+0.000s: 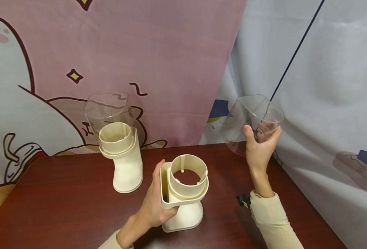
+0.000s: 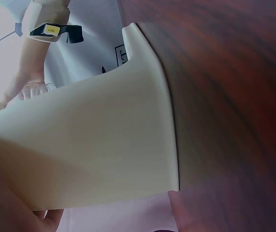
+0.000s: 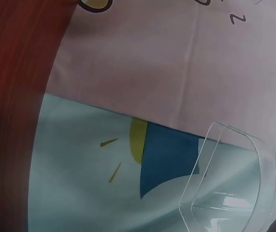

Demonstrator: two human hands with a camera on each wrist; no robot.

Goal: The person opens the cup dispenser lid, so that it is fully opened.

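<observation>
1. The left hand (image 1: 153, 204) was curled round the near base (image 1: 183, 193), thumb up the left side of its square collar and fingers wrapped under the neck. That grip looked meant to steady the base, which stood upright on the table (image 1: 62, 204), near the front edge.

2. The left wrist view showed only the flared foot of that base (image 2: 94, 150) resting flat on the dark wood, so it was not lifted.

3. The round socket at the base's top was bare and faced up; I judged it was held that way so something could drop in from above.

4. The right hand (image 1: 259, 147) gripped a clear hopper (image 1: 252, 121) in the air, right of the base and above table height. The thumb lay on the near wall and the fingers showed through the plastic on the far side.

5. The hopper was tilted, its wide mouth turned up and toward the backdrop, narrow end down by the palm. Holding it at the narrow end kept the wide rim free.

6. The right wrist view caught just a corner of the hopper (image 3: 229, 183) against the cloth (image 3: 167, 63); the fingers did not show there.

7. A second base (image 1: 124, 159) stood farther back on the left, well apart from both hands, with its own hopper (image 1: 107, 109) already seated on top.

8. A cartoon cloth hung behind the table, and a pale sheet (image 1: 327, 86) hung on the right.
</observation>
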